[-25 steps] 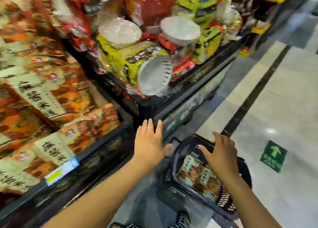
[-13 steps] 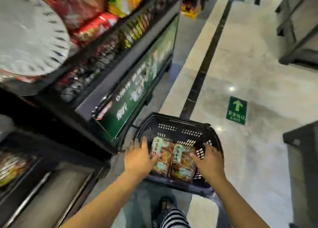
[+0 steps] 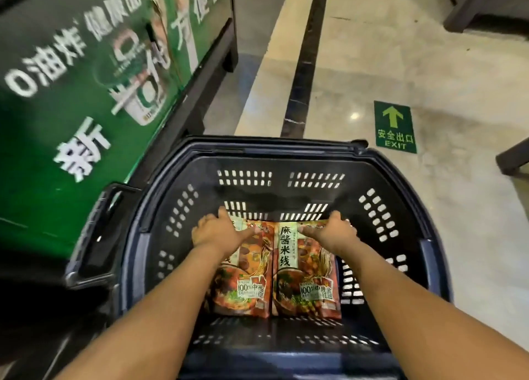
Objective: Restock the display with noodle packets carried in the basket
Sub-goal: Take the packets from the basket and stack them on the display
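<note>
A dark plastic basket (image 3: 383, 179) stands on the floor right below me. Two orange-red noodle packets lie side by side on its bottom, the left packet (image 3: 249, 279) and the right packet (image 3: 303, 279). My left hand (image 3: 216, 232) sits on the far end of the left packet, thumb across its top, fingers curled over the far edge. In the same way, my right hand (image 3: 333, 230) holds the far end of the right packet. The display's shelves are out of view.
The display's green printed side panel (image 3: 86, 93) rises close on the left, touching the basket's folded handle (image 3: 94, 236). A green exit sticker (image 3: 395, 127) lies on the pale tiled floor. Dark stand bases (image 3: 486, 4) sit at the upper right.
My view has dropped from the stocked shelves down into the basket. Both hands went from above the basket's rim down onto the packets' far ends.
</note>
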`<move>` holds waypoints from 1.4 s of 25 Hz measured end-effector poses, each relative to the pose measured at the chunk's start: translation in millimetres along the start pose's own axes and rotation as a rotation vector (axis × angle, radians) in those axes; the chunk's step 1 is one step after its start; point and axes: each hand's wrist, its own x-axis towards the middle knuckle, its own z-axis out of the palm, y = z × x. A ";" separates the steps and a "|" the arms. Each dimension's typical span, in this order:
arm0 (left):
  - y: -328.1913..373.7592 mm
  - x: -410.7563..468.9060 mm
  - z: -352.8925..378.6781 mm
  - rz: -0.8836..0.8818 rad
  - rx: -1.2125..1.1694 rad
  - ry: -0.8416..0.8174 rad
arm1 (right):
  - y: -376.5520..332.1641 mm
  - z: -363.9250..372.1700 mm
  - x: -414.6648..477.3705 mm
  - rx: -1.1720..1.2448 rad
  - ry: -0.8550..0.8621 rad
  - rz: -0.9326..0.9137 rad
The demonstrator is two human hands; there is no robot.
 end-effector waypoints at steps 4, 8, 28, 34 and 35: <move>7.3 65.0 40.1 -0.057 -0.046 -0.036 | 12.3 37.7 74.0 0.061 -0.043 0.068; 5.8 103.9 72.3 -0.098 -0.098 -0.030 | 25.0 57.2 114.0 0.024 -0.016 0.132; -7.8 133.5 162.2 -0.579 -0.818 0.061 | 40.0 112.2 143.2 0.701 0.118 0.447; -19.3 116.9 131.3 -0.478 -1.050 -0.124 | 14.0 84.8 109.6 0.786 0.005 0.311; -21.3 111.0 124.9 -0.445 -1.002 -0.087 | 11.9 83.3 104.0 0.772 0.019 0.272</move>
